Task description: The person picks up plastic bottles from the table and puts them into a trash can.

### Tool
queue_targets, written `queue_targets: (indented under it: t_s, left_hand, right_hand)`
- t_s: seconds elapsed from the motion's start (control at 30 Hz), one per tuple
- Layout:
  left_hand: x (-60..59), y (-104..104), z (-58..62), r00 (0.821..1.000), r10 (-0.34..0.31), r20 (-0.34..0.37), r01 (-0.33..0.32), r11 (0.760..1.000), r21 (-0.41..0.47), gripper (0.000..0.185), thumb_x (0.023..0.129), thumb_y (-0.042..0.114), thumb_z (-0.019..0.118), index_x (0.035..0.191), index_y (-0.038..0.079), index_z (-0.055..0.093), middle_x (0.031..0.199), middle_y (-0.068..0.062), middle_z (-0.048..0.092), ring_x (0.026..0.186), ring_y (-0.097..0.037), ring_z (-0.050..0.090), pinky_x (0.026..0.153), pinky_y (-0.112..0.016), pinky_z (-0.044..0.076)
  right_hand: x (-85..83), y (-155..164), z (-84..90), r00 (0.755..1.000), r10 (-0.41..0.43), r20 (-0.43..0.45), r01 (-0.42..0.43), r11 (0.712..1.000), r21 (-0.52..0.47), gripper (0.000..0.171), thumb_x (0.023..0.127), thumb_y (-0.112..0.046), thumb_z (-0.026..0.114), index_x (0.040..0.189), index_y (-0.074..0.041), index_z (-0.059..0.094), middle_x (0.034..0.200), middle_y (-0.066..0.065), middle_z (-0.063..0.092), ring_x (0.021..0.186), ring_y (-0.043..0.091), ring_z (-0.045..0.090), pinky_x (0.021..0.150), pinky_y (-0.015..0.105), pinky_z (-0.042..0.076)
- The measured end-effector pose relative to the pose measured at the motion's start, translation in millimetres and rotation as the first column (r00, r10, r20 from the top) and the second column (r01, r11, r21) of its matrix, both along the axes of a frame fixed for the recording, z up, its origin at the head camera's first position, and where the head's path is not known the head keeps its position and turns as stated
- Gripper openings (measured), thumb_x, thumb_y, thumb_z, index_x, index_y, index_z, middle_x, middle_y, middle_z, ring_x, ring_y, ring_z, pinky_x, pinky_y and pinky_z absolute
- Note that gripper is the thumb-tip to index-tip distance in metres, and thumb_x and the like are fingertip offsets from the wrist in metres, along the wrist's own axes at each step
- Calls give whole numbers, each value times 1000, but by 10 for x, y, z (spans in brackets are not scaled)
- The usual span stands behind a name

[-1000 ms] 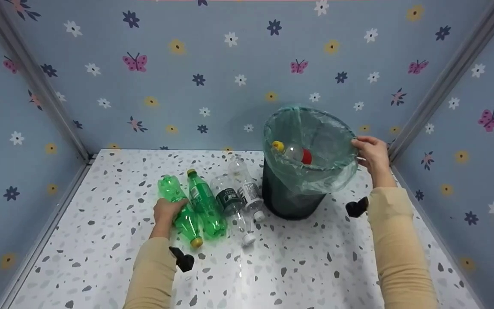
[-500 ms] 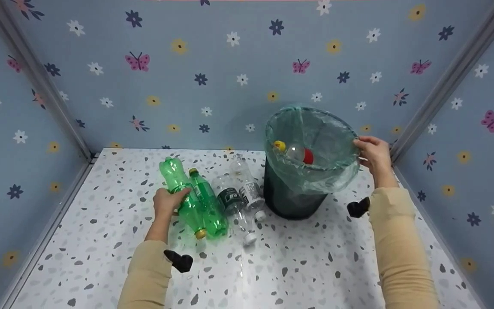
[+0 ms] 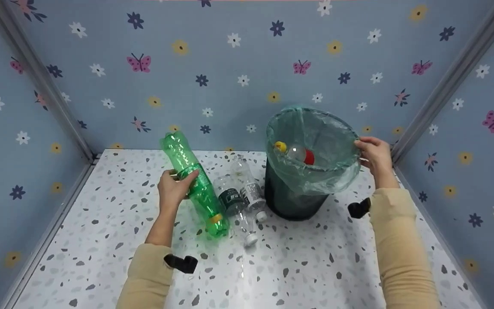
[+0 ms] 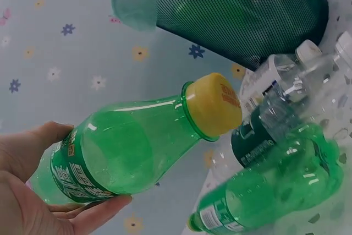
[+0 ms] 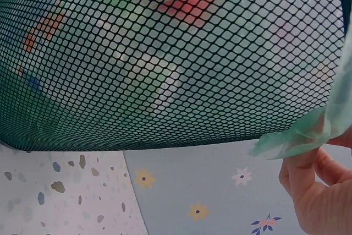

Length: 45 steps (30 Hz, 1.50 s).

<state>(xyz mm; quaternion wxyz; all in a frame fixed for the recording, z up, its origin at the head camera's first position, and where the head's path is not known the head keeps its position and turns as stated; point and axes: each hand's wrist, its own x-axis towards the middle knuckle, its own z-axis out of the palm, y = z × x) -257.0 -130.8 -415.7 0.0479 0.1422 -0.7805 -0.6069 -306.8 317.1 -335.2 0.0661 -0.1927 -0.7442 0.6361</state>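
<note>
One green bottle [image 3: 191,180], lifted off the counter [image 3: 101,240], slants cap-down toward the near edge in the left hand [image 3: 174,191]'s clasp; the bin [image 3: 294,201] stands rightward, its liner seemingly pinched by the right hand [image 3: 373,156].

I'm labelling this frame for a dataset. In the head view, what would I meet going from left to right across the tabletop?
Left hand → lifted green bottle → dark-labelled clear bottle → lined bin → right hand.

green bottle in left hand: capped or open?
Capped. The green bottle gripped by the left hand shows a yellow cap seated on its neck.
</note>
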Motion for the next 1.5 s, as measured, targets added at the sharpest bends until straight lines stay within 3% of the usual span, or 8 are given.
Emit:
queue_targets:
  t_s: [0.23, 0.47, 0.6, 0.77, 1.03, 1.27, 1.37, 1.5]
  left_hand:
    - [91, 228, 354, 993, 18, -114, -15, 999, 29, 76, 75, 41, 67, 130, 1, 32, 122, -18, 44, 95, -29, 54, 68, -34, 51]
    - [199, 445, 656, 971, 17, -237, 14, 992, 128, 74, 75, 38, 69, 129, 4, 32, 123, -14, 45, 91, -23, 55, 66, -31, 51]
    - [228, 602, 775, 944, 32, -329, 49, 970, 237, 71, 76, 30, 69, 129, 2, 32, 122, -14, 44, 90, -25, 56, 65, -31, 51]
    - [223, 828, 877, 895, 72, -441, 111, 921, 374, 64, 77, 23, 68, 125, 2, 33, 118, -13, 45, 89, -26, 57, 64, -32, 52]
    - [149, 1213, 964, 814, 171, -555, 141, 869, 475, 59, 76, 18, 69, 122, 2, 35, 115, -14, 45, 90, -27, 56, 68, -35, 51]
    - [28, 1548, 913, 722, 235, -651, 108, 891, 442, 59, 76, 11, 69, 121, -1, 34, 117, -15, 43, 101, -23, 50, 78, -30, 47]
    - [-23, 1656, 870, 706, 234, -669, 111, 896, 431, 60, 75, 5, 68, 123, -3, 32, 121, -18, 41, 106, -26, 46, 84, -32, 43]
    - [-73, 1771, 809, 697, 211, -685, 139, 898, 418, 63, 74, 3, 68, 124, -4, 30, 123, -21, 38, 108, -31, 46, 79, -35, 47]
  right_hand:
    - [-14, 16, -10, 1000, 0, 0, 0, 1000, 3, 30, 86, -17, 57, 114, -8, 52, 88, 0, 50, 66, 10, 51, 55, 20, 42]
    - [-13, 10, -11, 1000, -5, -2, 5, 1000, 1, 29, 85, -17, 58, 112, -8, 52, 88, 0, 51, 67, 9, 52, 55, 21, 43]
    - [-9, 9, -14, 1000, -7, -10, 7, 1000, 4, 28, 85, -17, 58, 111, -7, 52, 88, 0, 50, 66, 9, 51, 56, 21, 43]
    - [-2, 12, -20, 1000, -17, -12, 17, 1000, -3, 27, 85, -16, 58, 110, -8, 53, 90, -1, 49, 66, 9, 51, 58, 23, 42]
    - [-11, 2, -21, 1000, -14, -10, 14, 999, 30, 24, 86, -17, 58, 109, -9, 54, 90, -1, 50, 70, 10, 52, 57, 21, 43]
    - [-13, -5, -17, 1000, -14, -13, 15, 999, 38, 26, 86, -17, 57, 110, -8, 53, 90, 0, 49, 70, 11, 51, 60, 23, 43]
    - [-20, -2, -23, 1000, -12, -10, 12, 999, 52, 27, 86, -18, 57, 111, -8, 53, 91, 0, 49, 72, 11, 52, 64, 26, 44]
    - [-25, -1, -29, 1000, -7, -7, 7, 999, 52, 29, 86, -19, 57, 113, -7, 52, 92, 0, 49, 75, 12, 52, 69, 29, 43]
